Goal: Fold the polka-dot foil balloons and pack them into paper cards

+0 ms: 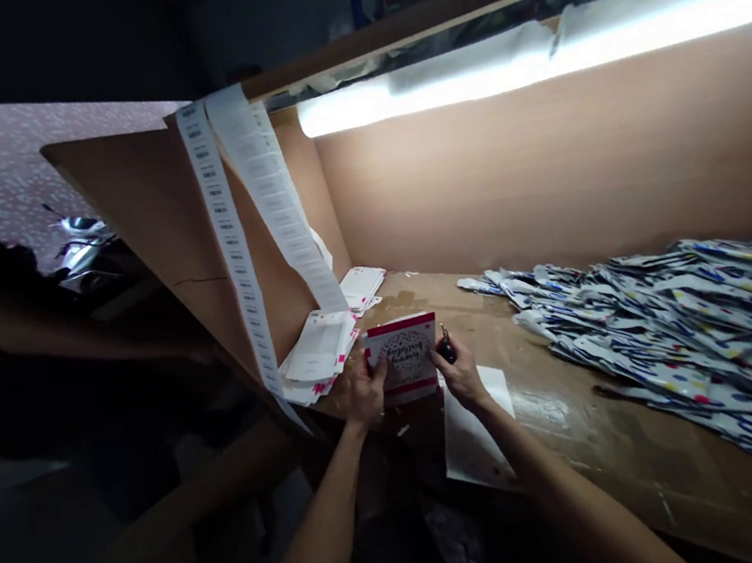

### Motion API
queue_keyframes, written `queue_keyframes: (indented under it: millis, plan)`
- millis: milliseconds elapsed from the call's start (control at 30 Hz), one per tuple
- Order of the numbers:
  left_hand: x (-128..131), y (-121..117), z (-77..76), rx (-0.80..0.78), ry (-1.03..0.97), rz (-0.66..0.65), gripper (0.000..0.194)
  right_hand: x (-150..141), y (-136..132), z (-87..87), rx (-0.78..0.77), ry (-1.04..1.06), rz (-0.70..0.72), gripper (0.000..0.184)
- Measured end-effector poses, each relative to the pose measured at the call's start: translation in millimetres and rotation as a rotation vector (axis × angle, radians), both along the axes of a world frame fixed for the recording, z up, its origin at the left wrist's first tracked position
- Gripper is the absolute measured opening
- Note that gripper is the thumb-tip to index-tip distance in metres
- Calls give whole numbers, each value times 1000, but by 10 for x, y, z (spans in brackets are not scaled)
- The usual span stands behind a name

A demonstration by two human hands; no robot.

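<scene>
Right at the near end of the counter (pixel 633 460), a person's two bare hands meet at a pink-banded greeting card (pixel 405 360), held upright-on-edge or tilted, it's hard to say which, with its patterned front facing the wearer. The left grip (pixel 361 393) is closed on the card's lower left side. The right grip (pixel 461 377) is pinched around a small dark object (pixel 446 346) just beside the card's right edge; that object is too small to identify. Under the right wrist, just nearer than the card, lies a white sheet (pixel 475 432) on the counter.

Left of the card, and touching its corner, sits a loose stack of white cards with pink marks (pixel 320 352), and a second stack (pixel 363 288) lies farther back. Two long paper strips hang down beside those stacks: a barcode label strip (pixel 225 229) and a wider white label strip (pixel 266 175). Well to the right of the card spreads a big heap of polka-dot printed paper pieces (pixel 685 337). Beyond the card stands a wooden back panel (pixel 544 169), with a bright tube lamp (pixel 526 58) above it. Far left of the card, a shadowed forearm (pixel 70 330) reaches in, separate from the two hands.
</scene>
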State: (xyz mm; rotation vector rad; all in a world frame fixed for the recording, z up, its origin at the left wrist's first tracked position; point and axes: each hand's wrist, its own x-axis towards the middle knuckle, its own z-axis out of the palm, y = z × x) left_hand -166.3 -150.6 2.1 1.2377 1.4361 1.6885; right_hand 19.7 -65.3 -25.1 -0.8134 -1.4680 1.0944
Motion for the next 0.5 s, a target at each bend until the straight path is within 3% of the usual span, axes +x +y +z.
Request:
queue_keyframes:
  millis: [133,267,400,500]
  plan:
    - [-20,146,-60,-7,-28,79,52,-27,23,-6,-65,82,68,38]
    - [-13,247,-86,-5,-135,31,47,-77,-20,5,-195,192,146,53]
    - [-34,232,-65,-32,-109,122,46,46,63,31,-233,206,50,54]
    - [-114,132,-17,-48,-33,266,38,488,299,142,-216,111,-111,54]
